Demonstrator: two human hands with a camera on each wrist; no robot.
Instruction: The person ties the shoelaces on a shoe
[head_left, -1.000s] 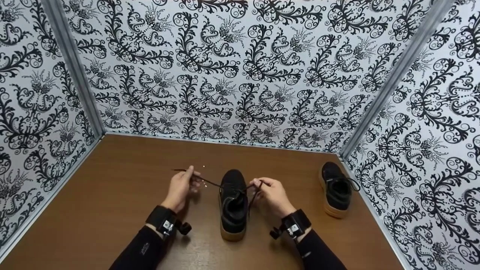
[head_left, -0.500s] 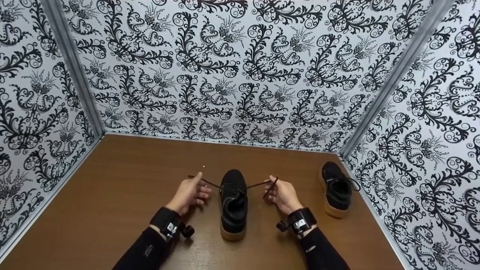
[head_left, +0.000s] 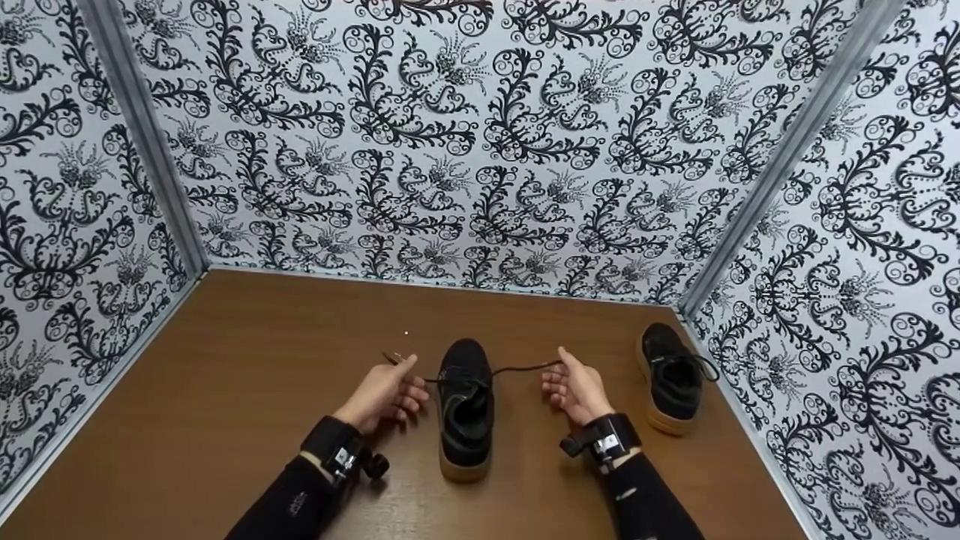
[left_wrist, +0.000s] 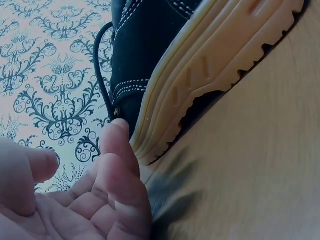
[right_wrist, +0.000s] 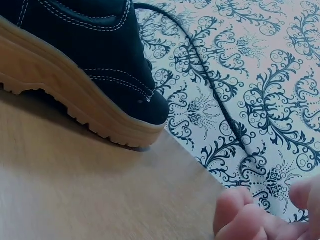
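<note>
A black shoe [head_left: 466,412] with a tan sole stands toe away on the brown table, between the two hands. Its dark shoelace [head_left: 525,367] spreads out to both sides. My left hand [head_left: 386,394] is beside the shoe with relaxed fingers, the thumb apart from the index finger; the lace reaches its fingertips, and a loose end shows beyond the thumb. In the left wrist view the lace [left_wrist: 97,65] disappears behind a fingertip. On the other side my right hand [head_left: 581,386] has loosely bent fingers near the lace's tip. A gap shows between its thumb and fingers [right_wrist: 234,212].
A second black shoe [head_left: 671,382] with its laces in a bow stands at the right edge of the table [head_left: 300,315]. Patterned walls [head_left: 420,150] with grey corner posts enclose the back and sides.
My right hand has moved outward from the shoe, and the lace end that hung from it has slid through. My left hand has come closer to the shoe; its grip has loosened.
</note>
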